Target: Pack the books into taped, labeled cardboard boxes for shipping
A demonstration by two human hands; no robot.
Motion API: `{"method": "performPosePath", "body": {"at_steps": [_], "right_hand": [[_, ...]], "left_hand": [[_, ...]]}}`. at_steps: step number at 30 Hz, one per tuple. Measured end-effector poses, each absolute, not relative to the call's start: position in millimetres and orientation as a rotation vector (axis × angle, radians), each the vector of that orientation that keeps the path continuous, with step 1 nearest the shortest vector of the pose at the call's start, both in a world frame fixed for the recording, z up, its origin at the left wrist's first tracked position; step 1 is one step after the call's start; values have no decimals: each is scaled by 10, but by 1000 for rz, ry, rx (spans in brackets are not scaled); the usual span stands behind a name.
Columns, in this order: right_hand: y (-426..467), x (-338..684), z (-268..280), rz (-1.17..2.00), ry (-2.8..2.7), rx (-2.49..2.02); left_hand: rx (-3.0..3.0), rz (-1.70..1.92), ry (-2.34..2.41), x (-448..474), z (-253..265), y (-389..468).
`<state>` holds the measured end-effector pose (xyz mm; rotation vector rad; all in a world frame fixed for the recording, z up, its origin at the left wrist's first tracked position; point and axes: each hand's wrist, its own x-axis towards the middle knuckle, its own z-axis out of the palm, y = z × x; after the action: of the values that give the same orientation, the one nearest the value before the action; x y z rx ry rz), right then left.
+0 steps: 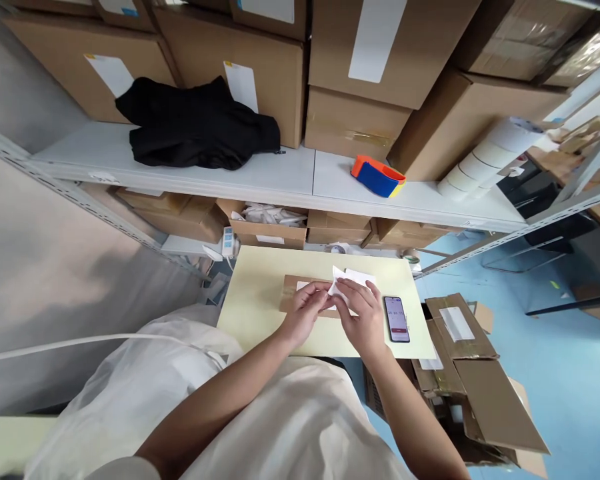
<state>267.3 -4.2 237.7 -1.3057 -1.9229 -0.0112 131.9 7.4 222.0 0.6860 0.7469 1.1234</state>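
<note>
My left hand (306,311) and my right hand (361,312) meet over a small cardboard box (291,293) on a pale yellow table (260,333). Between their fingertips is a thin white paper slip (336,275), its upper corner standing up. The fingers of both hands are pinched on it, and they cover much of the box. A white patch, perhaps a label (301,285), shows on the box by my left fingers. Behind my right hand lies more white paper (363,275). To the right of that hand rests a phone (397,319) with its screen lit.
A grey shelf (300,190) crosses beyond the table, carrying cardboard boxes, black clothing (200,127), a blue and orange strap (377,177) and white rolls (487,160). An open carton (270,230) of white items sits below. Opened boxes (495,400) lie at the right on the blue floor.
</note>
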Motion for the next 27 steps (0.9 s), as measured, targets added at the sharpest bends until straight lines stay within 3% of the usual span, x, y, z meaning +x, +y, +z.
{"method": "performPosePath", "body": {"at_steps": [16,27], "right_hand": [[-181,2705,2416,26,-1970,-1299],[-206,2741,2520,634,-1738,-1230]], "left_hand": [[747,1098,749,1259,2181,24],[1176,1223,754,1286,2156,28]]}}
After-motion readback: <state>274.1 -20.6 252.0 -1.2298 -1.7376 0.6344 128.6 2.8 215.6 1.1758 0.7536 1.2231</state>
